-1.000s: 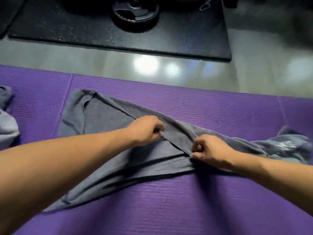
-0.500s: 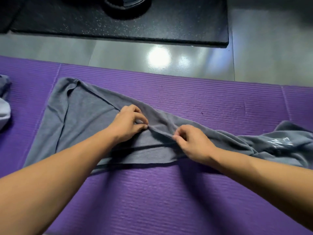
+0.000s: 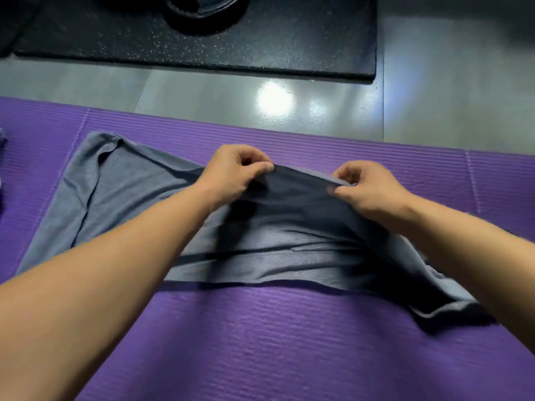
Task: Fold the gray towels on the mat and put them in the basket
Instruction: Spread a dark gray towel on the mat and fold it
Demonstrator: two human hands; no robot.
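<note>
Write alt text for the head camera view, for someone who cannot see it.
A left hand and a right hand pinch one edge of a gray towel and hold it raised off a purple mat, while the towel's left part lies flat. Beyond are a glossy floor and a black mat with a weight plate.

1. A black speckled rubber slab (image 3: 289, 44) lies at 12 o'clock.
2. A dark weight plate (image 3: 208, 23) rests on it toward 11 o'clock, cut off by the frame's top.
3. The glossy gray floor (image 3: 448, 82) at 1 o'clock reflects bright lights.
</note>
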